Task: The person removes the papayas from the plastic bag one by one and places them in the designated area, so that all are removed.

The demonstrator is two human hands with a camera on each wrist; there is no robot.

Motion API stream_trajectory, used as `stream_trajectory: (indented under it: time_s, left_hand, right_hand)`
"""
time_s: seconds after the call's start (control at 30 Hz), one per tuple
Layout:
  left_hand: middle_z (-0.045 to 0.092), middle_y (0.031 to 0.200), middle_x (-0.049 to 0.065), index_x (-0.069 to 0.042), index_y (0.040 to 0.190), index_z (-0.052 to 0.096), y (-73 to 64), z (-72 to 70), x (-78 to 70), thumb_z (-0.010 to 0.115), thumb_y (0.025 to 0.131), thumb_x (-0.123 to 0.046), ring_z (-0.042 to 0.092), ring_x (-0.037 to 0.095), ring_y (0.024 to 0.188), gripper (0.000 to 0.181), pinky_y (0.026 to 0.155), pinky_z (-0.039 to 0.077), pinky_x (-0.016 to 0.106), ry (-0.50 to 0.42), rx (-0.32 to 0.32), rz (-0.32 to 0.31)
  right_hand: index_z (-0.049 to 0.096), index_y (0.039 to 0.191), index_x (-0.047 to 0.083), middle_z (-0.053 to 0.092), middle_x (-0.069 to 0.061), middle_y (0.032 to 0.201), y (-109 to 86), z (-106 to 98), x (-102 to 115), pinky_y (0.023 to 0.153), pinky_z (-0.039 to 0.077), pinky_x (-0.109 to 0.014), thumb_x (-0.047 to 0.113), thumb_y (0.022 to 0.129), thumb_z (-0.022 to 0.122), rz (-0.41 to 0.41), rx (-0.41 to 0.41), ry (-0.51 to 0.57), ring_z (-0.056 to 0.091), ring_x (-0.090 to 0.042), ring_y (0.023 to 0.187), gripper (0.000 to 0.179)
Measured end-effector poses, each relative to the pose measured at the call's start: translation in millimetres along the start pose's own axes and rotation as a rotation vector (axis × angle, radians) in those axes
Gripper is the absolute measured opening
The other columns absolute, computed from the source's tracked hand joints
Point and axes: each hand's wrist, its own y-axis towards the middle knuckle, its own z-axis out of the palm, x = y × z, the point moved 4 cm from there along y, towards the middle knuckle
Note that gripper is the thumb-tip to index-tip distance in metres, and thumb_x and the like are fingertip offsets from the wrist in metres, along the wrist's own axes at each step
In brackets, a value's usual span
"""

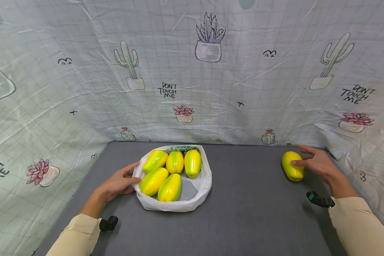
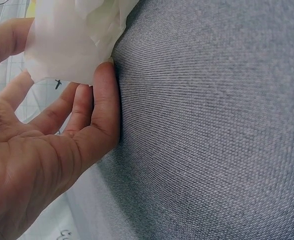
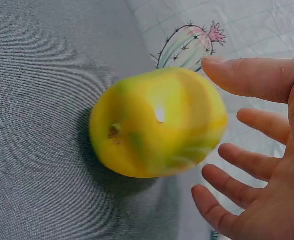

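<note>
A white plastic bag (image 1: pixel 176 205) stands with its mouth rolled wide, and several glossy yellow-green papayas (image 1: pixel 169 188) lie inside. At its left side, my left hand (image 1: pixel 120 183) touches the bag with spread fingers, the thumb at the rim. The left wrist view shows the little finger (image 2: pixel 106 100) low by the tabletop, its tip against the white plastic (image 2: pixel 62 45). Far to the right, a single papaya (image 1: pixel 292 167) lies on the table. My right hand (image 1: pixel 320 163) is beside it, thumb overlapping its side. Seen from the right wrist, thumb and fingers (image 3: pixel 241 192) are spread around that papaya (image 3: pixel 156 125).
Dark grey fabric covers the table (image 1: pixel 243 209). A pale curtain (image 1: pixel 236 81) printed with cacti and succulents hangs along the back and both sides. A black wrist device (image 1: pixel 320 199) sits at the right cuff, another wrist device (image 1: pixel 108 223) at the left.
</note>
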Motion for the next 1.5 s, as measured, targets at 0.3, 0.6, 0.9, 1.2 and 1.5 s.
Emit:
stream_trajectory:
  time_s: [0.3, 0.6, 0.9, 1.2, 1.5]
  left_hand:
    - [0.035, 0.161, 0.024, -0.021, 0.169, 0.018, -0.2, -1.6, 1.2, 0.068, 0.101, -0.026, 0.056, 0.031, 0.130, 0.084, 0.094, 0.061, 0.038, -0.001, 0.000, -0.004]
    - [0.035, 0.161, 0.023, -0.021, 0.169, 0.018, 1.2, -1.6, -0.4, 0.069, 0.100, -0.028, 0.056, 0.031, 0.130, 0.086, 0.095, 0.061, 0.039, 0.007, -0.001, -0.014]
    - [0.035, 0.162, 0.023, -0.022, 0.169, 0.019, 1.6, -1.3, -1.2, 0.070, 0.099, -0.028, 0.057, 0.030, 0.128, 0.086, 0.093, 0.062, 0.037, 0.011, -0.004, -0.018]
    - [0.035, 0.161, 0.023, -0.021, 0.168, 0.020, 0.5, -0.1, -1.5, 0.069, 0.099, -0.027, 0.058, 0.029, 0.126, 0.085, 0.092, 0.062, 0.036, 0.002, -0.007, -0.020]
    - [0.036, 0.160, 0.023, -0.022, 0.168, 0.020, 0.4, -0.3, -1.5, 0.069, 0.100, -0.026, 0.058, 0.028, 0.125, 0.085, 0.090, 0.062, 0.035, 0.001, -0.011, -0.021]
  right_hand:
    - [0.013, 0.167, 0.006, 0.013, -0.034, 0.170, -2.9, -6.2, 15.6, 0.112, 0.029, -0.080, 0.042, 0.096, 0.074, -0.037, -0.039, 0.015, 0.022, -0.061, 0.149, 0.100]
    - [0.018, 0.166, 0.005, 0.018, -0.033, 0.169, -9.6, -2.0, 41.4, 0.115, 0.032, -0.076, 0.036, 0.098, 0.074, -0.096, -0.053, 0.036, 0.029, -0.059, 0.148, 0.093]
    - [0.018, 0.166, 0.005, 0.021, -0.031, 0.169, -12.2, 9.1, 52.1, 0.117, 0.032, -0.074, 0.036, 0.098, 0.073, -0.130, -0.022, 0.102, 0.036, -0.053, 0.146, 0.093]
    - [0.027, 0.165, 0.007, 0.033, -0.028, 0.166, -17.1, 21.6, 64.9, 0.099, 0.055, -0.029, 0.039, 0.097, 0.075, -0.164, -0.037, 0.061, 0.060, -0.020, 0.125, 0.089]
    - [0.026, 0.165, 0.007, 0.033, -0.027, 0.165, -15.7, 32.2, 68.6, 0.086, 0.050, -0.009, 0.033, 0.098, 0.073, -0.201, -0.004, 0.147, 0.055, 0.014, 0.103, 0.086]
